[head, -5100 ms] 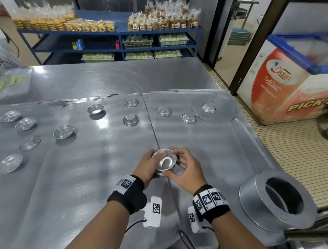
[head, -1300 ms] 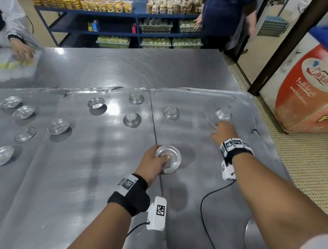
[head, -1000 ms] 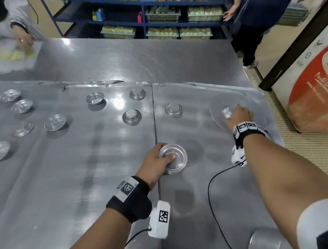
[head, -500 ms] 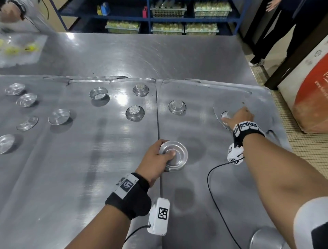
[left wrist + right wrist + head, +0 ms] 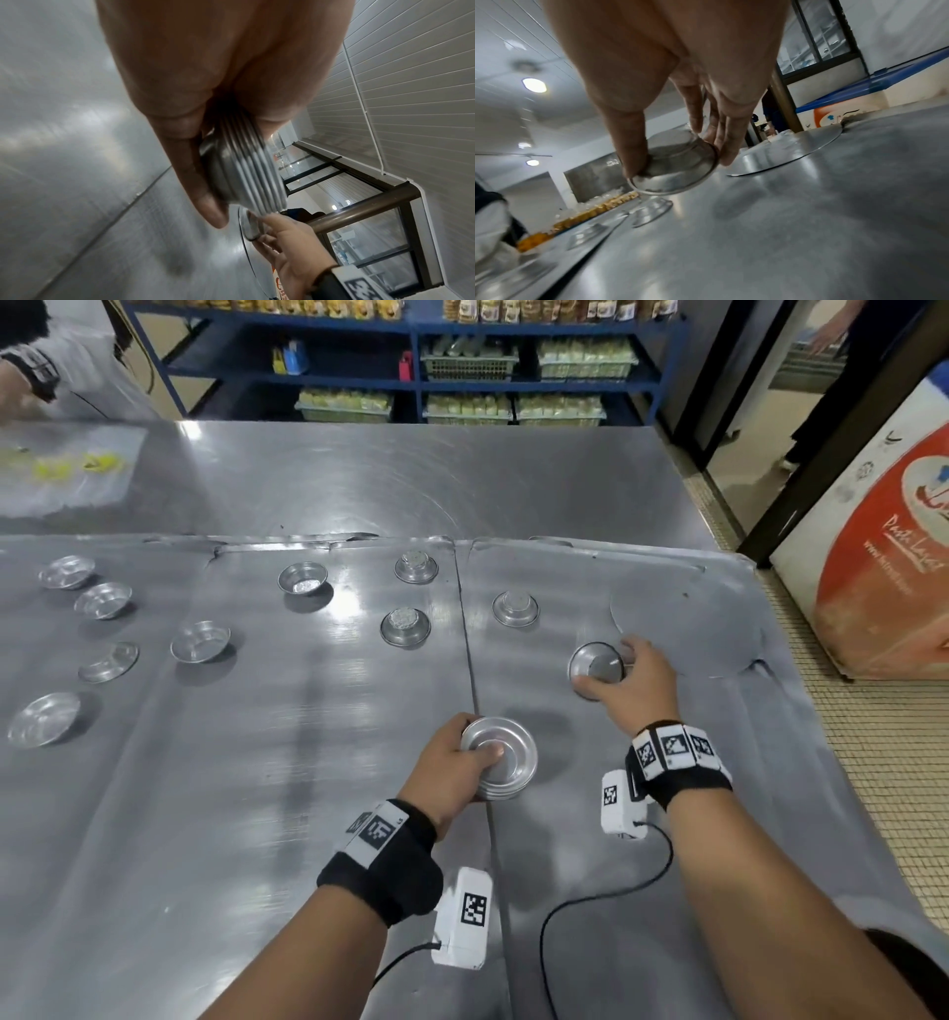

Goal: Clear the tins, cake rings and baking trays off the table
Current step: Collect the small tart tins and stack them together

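Beyond your table you face a blue shelf rack (image 5: 411, 382) loaded with bagged goods and green baskets (image 5: 468, 367). To your right stands an orange and white chest freezer (image 5: 883, 546). At far left a clear plastic sheet (image 5: 67, 469) lies on the steel.

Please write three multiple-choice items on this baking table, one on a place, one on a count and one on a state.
1. Where is the flat round disc?
A. left end
B. far right, beyond the right hand
C. on the shelf

2. How many tins does the right hand hold?
A. one
B. three
C. none

3. The stack of tins in the left hand is:
A. scattered
B. crushed
C. nested

Answers: 1 B, it lies past the right hand. 2 A, its fingers pinch a single tin. 3 C, the left wrist view shows layered rims.
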Tool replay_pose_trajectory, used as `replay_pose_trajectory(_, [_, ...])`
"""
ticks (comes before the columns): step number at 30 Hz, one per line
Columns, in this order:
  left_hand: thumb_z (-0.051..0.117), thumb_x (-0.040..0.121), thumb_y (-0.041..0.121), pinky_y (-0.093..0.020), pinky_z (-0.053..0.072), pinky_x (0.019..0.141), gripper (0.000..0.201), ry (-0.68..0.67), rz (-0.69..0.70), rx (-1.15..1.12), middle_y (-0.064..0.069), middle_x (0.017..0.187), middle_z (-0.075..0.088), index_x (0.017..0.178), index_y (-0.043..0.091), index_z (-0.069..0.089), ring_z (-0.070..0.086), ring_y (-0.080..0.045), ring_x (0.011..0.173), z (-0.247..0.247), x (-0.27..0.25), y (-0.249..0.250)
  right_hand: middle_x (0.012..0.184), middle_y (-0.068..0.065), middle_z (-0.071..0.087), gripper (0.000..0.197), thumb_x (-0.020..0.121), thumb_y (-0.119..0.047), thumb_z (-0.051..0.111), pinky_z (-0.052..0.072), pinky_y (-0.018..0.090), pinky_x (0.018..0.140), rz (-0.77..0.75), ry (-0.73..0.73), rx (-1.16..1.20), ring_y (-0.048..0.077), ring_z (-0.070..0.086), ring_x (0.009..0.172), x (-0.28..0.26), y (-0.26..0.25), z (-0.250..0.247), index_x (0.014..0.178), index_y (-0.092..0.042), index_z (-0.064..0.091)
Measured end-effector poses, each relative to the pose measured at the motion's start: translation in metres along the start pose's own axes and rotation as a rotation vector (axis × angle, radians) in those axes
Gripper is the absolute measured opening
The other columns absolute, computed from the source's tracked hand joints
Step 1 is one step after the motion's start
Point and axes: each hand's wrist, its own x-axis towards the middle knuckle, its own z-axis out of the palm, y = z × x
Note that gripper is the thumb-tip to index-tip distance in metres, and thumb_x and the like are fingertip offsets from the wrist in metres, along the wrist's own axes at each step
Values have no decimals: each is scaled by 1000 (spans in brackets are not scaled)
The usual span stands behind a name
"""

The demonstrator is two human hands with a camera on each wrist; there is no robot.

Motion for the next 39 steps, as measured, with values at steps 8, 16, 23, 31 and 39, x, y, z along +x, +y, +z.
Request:
replay_pose_trajectory(8, [64,96,19,-64,56,86,19,1,-19,-56,-10,95,68,110,6,65,66,-25,85,-17,-21,-5,119,8,62,69,55,-21,93,54,30,96,-153,-87,521,13,65,108,-121,-55,6,109,-29,52])
replay_pose_trajectory(16, [46,99,60,-59,54,96,56,-115,-41,-131,-16,116,73,123,15,68,70,-37,110,-33,-30,-8,122,0,64,67,61,5,89,51,46,101,-242,-116,725,23,65,115,-187,-71,24,114,-15,53])
replay_pose_trajectory(23, [68,94,29,-43,58,78,29,-43,-28,-147,-15,101,72,113,8,66,70,-30,87,-44,-31,-14,129,-3,64,63,64,-3,90,51,46,103,-259,-234,661,20,64,118,-206,-72,34,114,-13,53])
replay_pose_trajectory(31, [58,94,0,-39,58,70,23,-23,10,-154,-15,97,70,116,5,62,69,-29,86,-57,-31,-21,142,-13,56,64,72,-6,87,46,36,109,-257,-475,525,9,57,127,-200,-80,32,127,-15,55])
replay_pose_trajectory(39, [59,96,-1,-60,59,80,17,44,23,-141,-14,96,67,109,9,64,65,-32,87,-69,-25,-24,149,-15,47,79,75,-6,82,38,31,114,-282,-645,354,0,45,136,-167,-75,35,144,-22,48])
